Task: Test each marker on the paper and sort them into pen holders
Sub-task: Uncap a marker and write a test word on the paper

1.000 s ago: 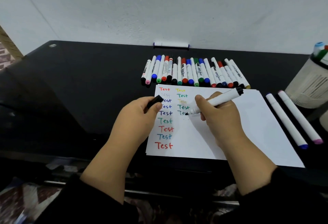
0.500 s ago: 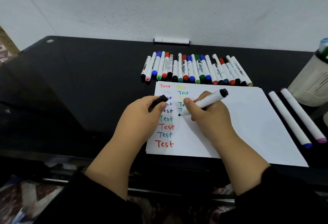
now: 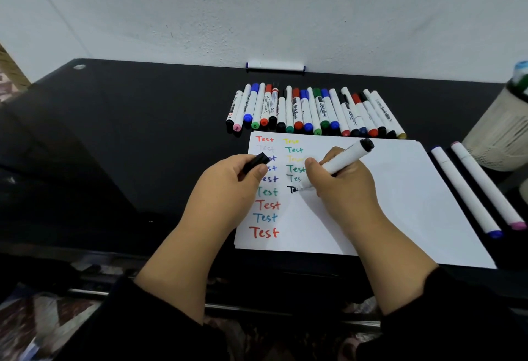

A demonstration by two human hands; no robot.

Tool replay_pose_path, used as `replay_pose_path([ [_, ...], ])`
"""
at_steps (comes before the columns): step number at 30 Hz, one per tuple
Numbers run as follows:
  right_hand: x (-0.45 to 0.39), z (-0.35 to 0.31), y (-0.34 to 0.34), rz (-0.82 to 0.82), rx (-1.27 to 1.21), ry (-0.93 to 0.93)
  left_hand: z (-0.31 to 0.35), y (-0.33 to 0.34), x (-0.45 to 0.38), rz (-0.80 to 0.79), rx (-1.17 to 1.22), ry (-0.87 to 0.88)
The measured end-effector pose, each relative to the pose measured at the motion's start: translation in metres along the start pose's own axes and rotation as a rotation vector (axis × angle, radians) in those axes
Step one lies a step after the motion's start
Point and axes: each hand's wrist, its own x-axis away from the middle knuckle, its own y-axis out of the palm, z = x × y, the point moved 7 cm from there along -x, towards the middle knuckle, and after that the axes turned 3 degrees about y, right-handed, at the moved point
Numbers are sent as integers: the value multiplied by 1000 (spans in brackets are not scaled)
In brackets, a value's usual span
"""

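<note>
— Hands first: what are they doing?

— I'm watching the right hand (image 3: pixel 347 189) pinching a white marker (image 3: pixel 340 160) with a black end, its tip pressing on the paper (image 3: pixel 400 203) just left of that hand, where a black "T" is showing. The left hand (image 3: pixel 225 189) is curling around a black cap (image 3: pixel 255 162), gripping it between thumb and fingers, and is resting over the paper's left edge.

— Where is the paper sitting?

— It's lying flat on the black bench (image 3: pixel 128 146), under both hands. Two columns of the word "Test" in red, blue, green and yellow are running between and beneath the hands; the left hand is covering parts of the first column.

— And the other markers?

— I'm seeing a row of markers (image 3: pixel 314 112) lying side by side beyond the hands, just past the paper's far edge, caps in mixed colours. Farther still, one lone marker (image 3: pixel 275 66) is lying against the wall. To the right of the right hand, two long white markers (image 3: pixel 474 186) are lying beside the paper, one blue-tipped, one pink-tipped.

— Any holder?

— A pale mesh pen holder (image 3: pixel 503 132) is standing far right of the right hand, with marker ends poking out of its top.
</note>
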Motion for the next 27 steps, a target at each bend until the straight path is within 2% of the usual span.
replay_pose_path([
  [3,0,1,-4,38,-7,9,0,0,-1,-1,-2,-4],
  [13,0,2,-1,19,28,-13,0,0,0,-6,3,8],
  [18,0,1,-7,89,55,-30,1,1,1,-11,19,3],
  [27,0,1,-7,83,56,-17,1,3,1,-14,13,-10],
])
